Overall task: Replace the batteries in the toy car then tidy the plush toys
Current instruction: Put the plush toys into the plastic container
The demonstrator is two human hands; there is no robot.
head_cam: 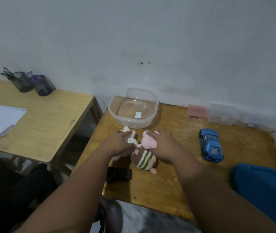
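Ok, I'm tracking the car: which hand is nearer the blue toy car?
Right. The right hand holds the pink plush, left of the blue toy car; the left hand holds the white plush, farther left.

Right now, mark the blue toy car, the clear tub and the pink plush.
blue toy car (210, 144): head view, on its top.
clear tub (139, 123): head view, on its front wall.
pink plush (148, 143): head view, on its uncovered side.
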